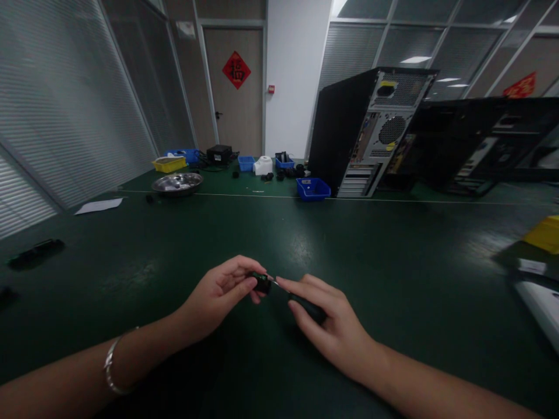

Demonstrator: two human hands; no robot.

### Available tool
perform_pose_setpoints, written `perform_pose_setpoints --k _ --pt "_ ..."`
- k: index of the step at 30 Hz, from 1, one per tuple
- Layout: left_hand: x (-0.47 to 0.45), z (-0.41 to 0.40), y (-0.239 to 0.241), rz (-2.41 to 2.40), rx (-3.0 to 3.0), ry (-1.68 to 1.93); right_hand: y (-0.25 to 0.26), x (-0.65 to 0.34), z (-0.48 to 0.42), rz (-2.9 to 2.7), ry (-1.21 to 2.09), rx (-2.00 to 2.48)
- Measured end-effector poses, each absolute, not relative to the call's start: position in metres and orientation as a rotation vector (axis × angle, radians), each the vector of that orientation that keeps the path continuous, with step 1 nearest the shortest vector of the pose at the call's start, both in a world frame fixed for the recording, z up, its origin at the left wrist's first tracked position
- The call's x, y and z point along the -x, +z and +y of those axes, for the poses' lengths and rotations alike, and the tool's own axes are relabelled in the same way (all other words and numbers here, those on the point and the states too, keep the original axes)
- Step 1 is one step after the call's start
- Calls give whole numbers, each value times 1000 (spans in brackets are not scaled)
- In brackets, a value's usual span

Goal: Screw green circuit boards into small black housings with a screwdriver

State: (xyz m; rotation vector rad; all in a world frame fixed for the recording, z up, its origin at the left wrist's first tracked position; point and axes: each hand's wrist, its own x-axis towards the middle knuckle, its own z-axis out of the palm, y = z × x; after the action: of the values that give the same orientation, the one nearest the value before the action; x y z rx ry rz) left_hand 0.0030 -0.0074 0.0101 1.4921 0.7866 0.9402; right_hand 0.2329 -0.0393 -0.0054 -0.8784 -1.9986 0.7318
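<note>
My left hand (227, 288) pinches a small dark part with a greenish surface (262, 283) between thumb and fingers, just above the green table. Its exact kind is too small to make out. In my right hand (329, 314) lies a screwdriver (309, 308) with a dark handle and a thin metal shaft. The forefinger stretches along the shaft, and the tip meets the right side of the small part. Whether it sits in a screw cannot be seen.
Across the green table (244, 227) stand a metal dish (177, 183), a blue bin (313, 190), a yellow tray (169, 164) and a black computer case (349, 134). Paper (99, 205) and a dark object (37, 253) lie left. A yellow bin (544, 234) is at right.
</note>
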Motion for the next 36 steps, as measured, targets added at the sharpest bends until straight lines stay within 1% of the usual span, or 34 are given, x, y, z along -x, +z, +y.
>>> perform_pose_setpoints --k 7,15,25,36 --pt "-3 -9 7 704 -1436 980 -4 -232 -40 -2017 749 878" --pt "1 -10 2 676 -1570 991 -5 -233 -42 -2040 779 880" --pt "-5 -11 8 608 -1362 1033 -3 -231 -40 -1996 844 834" --pt "-3 -8 7 677 -1408 973 -5 -231 -42 -2027 796 845"
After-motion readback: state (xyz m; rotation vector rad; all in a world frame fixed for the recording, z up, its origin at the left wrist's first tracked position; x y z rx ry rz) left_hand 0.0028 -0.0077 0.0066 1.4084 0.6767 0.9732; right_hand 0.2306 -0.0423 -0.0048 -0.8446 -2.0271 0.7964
